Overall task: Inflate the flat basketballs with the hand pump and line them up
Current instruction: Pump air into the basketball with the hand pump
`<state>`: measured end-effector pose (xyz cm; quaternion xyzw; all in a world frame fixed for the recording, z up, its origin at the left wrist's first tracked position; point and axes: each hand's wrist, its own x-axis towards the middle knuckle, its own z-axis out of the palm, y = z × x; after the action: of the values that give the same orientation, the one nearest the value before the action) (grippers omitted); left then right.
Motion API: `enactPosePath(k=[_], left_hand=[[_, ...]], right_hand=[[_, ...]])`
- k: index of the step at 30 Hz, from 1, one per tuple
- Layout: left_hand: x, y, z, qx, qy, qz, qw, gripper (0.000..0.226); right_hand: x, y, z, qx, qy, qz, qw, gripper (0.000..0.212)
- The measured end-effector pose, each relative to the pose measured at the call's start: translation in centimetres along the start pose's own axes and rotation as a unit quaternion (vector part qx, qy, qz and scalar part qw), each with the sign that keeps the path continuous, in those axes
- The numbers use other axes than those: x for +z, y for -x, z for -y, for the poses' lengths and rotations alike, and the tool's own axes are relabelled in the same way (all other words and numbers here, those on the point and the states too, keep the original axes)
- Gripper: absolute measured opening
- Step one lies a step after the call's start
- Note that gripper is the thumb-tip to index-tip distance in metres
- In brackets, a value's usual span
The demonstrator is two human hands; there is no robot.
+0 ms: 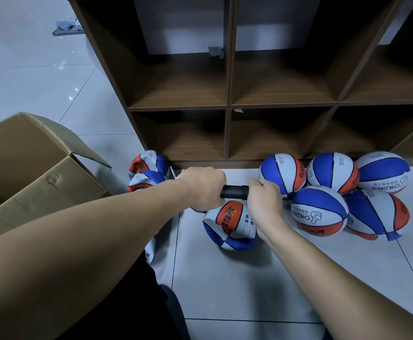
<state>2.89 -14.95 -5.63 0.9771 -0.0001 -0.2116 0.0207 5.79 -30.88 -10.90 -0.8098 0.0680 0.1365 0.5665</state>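
Observation:
My left hand (pixel 201 187) grips one end of the black hand pump (pixel 235 191), and my right hand (pixel 264 200) holds its other end. The pump lies level just above a crumpled, flat red, white and blue basketball (pixel 230 227) on the floor. Several round, inflated basketballs (pixel 319 211) sit bunched to the right, in front of the shelf. More flat balls (pixel 148 168) are piled to the left, partly hidden behind my left forearm.
A brown wooden cubby shelf (pixel 228 106) stands right behind the balls. An open cardboard box (pixel 41 173) sits at the left on the pale tiled floor (pixel 249 290). My dark-trousered leg is at the bottom.

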Motion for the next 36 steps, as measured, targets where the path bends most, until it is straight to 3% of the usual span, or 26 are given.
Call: enactPosePath(k=[8,10,14,17,24,36], left_hand=[[0.2,-0.6,-0.3,0.012,0.011,-0.006,1.000,0.010],[0.1,-0.7,0.3,0.005,0.006,0.006,1.000,0.009],[0.0,-0.6,1.9,-0.008,0.000,0.022,1.000,0.013],[0.0,-0.6,2.0,-0.005,-0.009,0.022,1.000,0.017],[0.2,-0.5,1.3,0.000,-0.025,-0.002,1.000,0.016],[0.5,-0.3,-0.3,-0.002,-0.049,0.004,0.999,0.010]], right_hand=[[-2.0,-2.2,-1.3,0.069,-0.047,0.012,0.996,0.027],[-3.2,-3.0,-1.8,0.104,-0.066,-0.007,0.992,0.032],[-5.4,-4.7,-3.0,0.154,-0.075,-0.056,0.984,0.018],[-5.7,-4.9,-3.3,0.166,-0.089,-0.058,0.980,0.019],[-2.6,-3.3,-1.7,0.100,-0.059,-0.084,0.990,0.036],[0.2,-0.6,-1.4,0.074,-0.040,-0.030,0.996,0.026]])
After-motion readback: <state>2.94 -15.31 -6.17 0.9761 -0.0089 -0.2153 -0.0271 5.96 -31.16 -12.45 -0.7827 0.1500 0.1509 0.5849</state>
